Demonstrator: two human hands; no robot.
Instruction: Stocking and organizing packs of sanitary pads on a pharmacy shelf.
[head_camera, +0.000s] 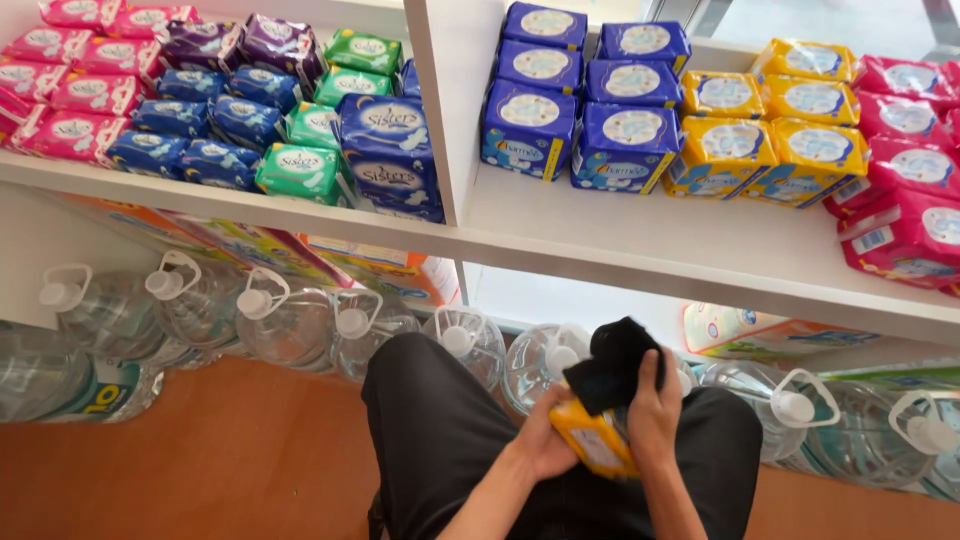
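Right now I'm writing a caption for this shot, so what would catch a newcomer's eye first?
First, the white shelf packed with bright soft packs: pink and blue packs at left, yellow packs at right. Next, the hands low in the middle: the left hand holds a yellow pack while the right hand presses a black cloth on it. Clear water jugs line the floor beneath.

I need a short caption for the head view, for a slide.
Left hand holds a yellow pack; right hand wipes it with a black cloth.
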